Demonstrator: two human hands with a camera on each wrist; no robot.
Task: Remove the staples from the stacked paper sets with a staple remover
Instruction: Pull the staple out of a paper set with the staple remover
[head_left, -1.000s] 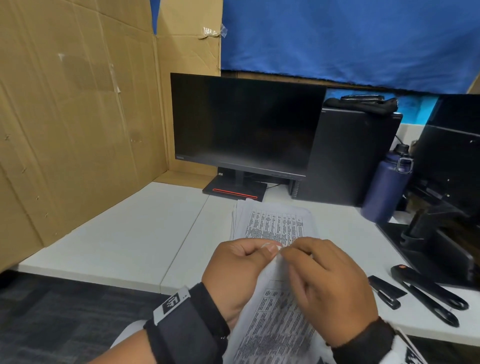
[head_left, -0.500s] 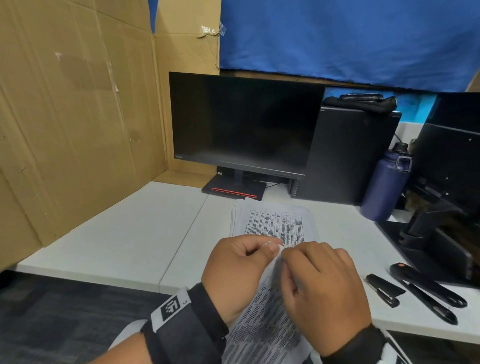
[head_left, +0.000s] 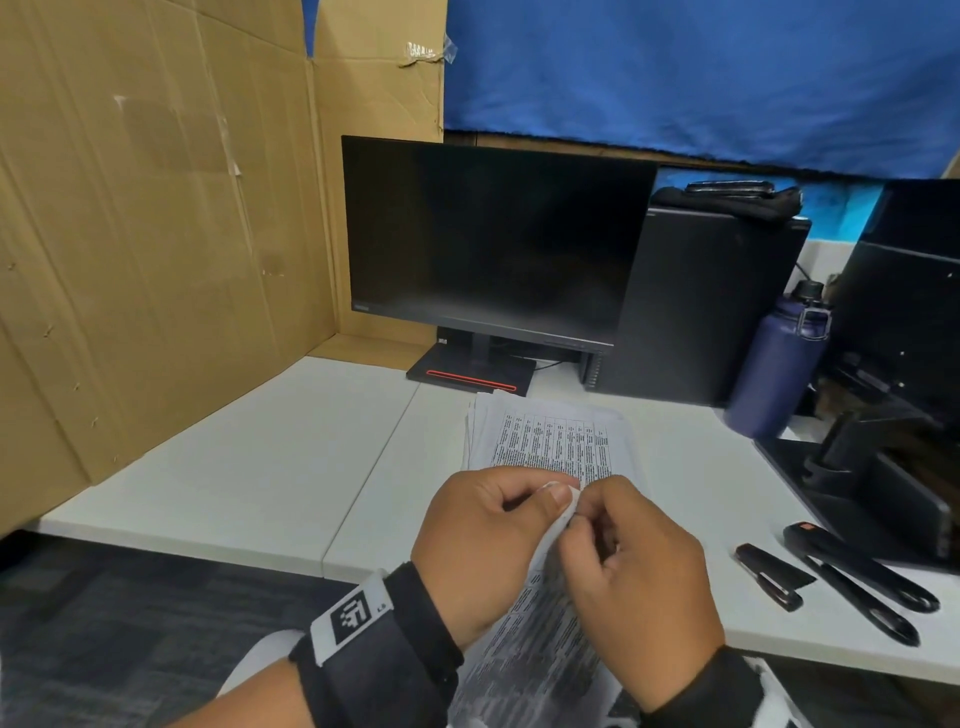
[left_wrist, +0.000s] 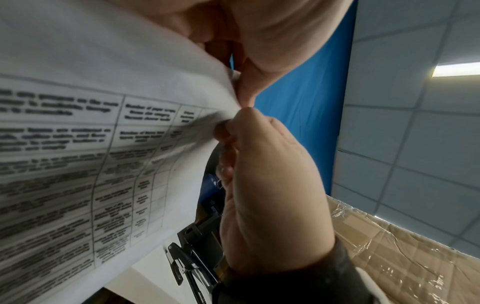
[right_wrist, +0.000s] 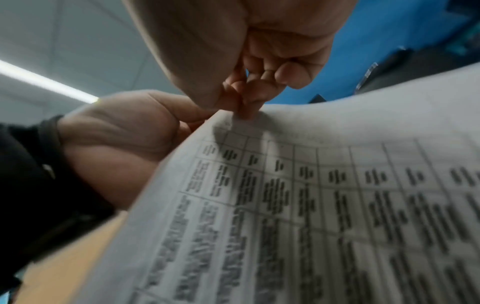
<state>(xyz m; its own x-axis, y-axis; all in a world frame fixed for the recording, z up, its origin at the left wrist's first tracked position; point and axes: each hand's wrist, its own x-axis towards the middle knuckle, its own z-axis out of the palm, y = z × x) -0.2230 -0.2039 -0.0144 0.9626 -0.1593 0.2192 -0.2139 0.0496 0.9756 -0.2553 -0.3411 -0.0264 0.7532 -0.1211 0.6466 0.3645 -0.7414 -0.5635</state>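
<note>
pinching the top corner of a printed paper set (head_left: 524, 644), both hands meet above the near table (head_left: 291, 467) edge.

head view: left hand (head_left: 478, 545), fingers curled, thumb pressed on the corner of the sheets. right hand (head_left: 634, 587), fingers curled inward, fingertips at the same corner, touching the left thumb. the paper set hangs from that corner down toward the person's lap. paper stack (head_left: 550, 436), printed tables, flat on the table just beyond the hands. black staple remover (head_left: 769, 574) on the table to the right, well apart from both hands; black scissors (head_left: 862, 582) just beside it, further right. dark monitor (head_left: 488, 239) on a stand behind the stack. black computer case (head_left: 696, 306) to its right. navy bottle (head_left: 774, 374) beside the case. cardboard panels (head_left: 145, 234) along the left side. blue cloth (head_left: 701, 78) across the back. black wrist straps on both arms.

left wrist view: left hand (left_wrist: 267, 47) thumb and fingers pinch the corner of the paper set (left_wrist: 91, 144); right hand (left_wrist: 270, 195) curled, its fingertips (left_wrist: 223, 127) closed on the same corner. whether a staple is there, cannot tell. staple remover (left_wrist: 179, 265) partly visible below.

right wrist view: right hand (right_wrist: 259, 61) fingertips (right_wrist: 246, 111) nip the sheet edge of the paper set (right_wrist: 311, 205); left hand (right_wrist: 124, 139) grips behind the corner. print blurred.
</note>
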